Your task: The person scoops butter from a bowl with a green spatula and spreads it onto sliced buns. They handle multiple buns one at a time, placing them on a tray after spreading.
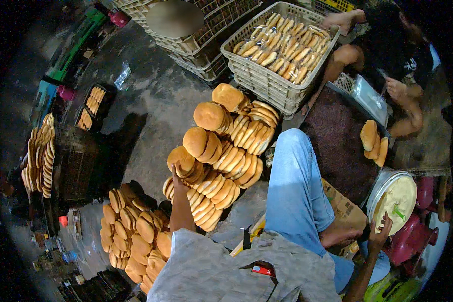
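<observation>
My left hand (pixel 176 176) reaches to a round golden bun (pixel 180 160) at the near left of a large pile of buns. One finger lies stretched against it; the other fingers are hard to make out. Beside that hand are rows of split, flat buns (pixel 221 189). At the lower right, my right hand (pixel 380 230) is at the near rim of a round tub (pixel 369 204) of pale cream (pixel 397 196), fingers apart and nothing seen in them. A small green tool (pixel 398 212) rests in the cream, just beyond my fingertips.
A stacked grey crate (pixel 274 83) holds wrapped long buns; more crates (pixel 199 53) stand beside it. Another person's hand (pixel 396 88) is at the far right, by a dark brown board (pixel 332 131) with several buns (pixel 371 141). More buns (pixel 136 234) are piled at left.
</observation>
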